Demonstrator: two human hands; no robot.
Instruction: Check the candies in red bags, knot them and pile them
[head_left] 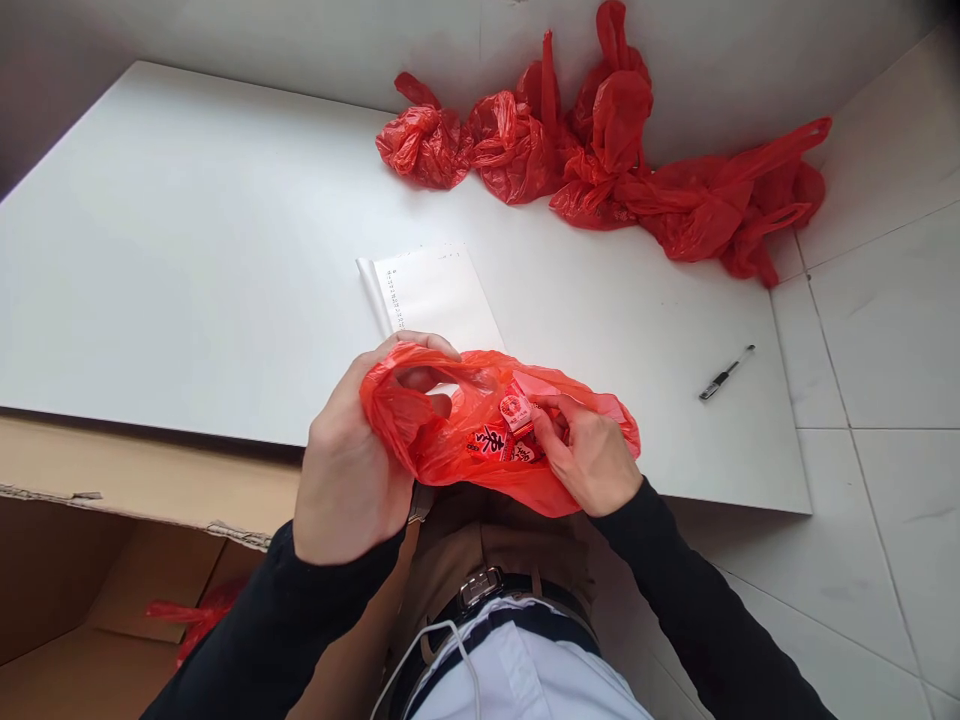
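Observation:
A thin red plastic bag (450, 455) is spread wide in front of my body, just above the table's near edge. My left hand (356, 450) grips the bag's left rim, its fingers curled through and partly covered by the plastic. Inside the bag's mouth, my right hand (581, 445) pinches a small red and pink wrapped packet (516, 408) between thumb and fingers. Below it in the bag lie more red packets (491, 443) with dark and white printed characters. How many packets there are is hidden by the plastic.
Several knotted red bags (517, 150) line the wall at the back of the white table (187, 250). A notebook (442, 290) lies open behind my hands, and a pen (726, 373) rests at right. A cardboard box (150, 450) holding a red bag (202, 620) stands at lower left.

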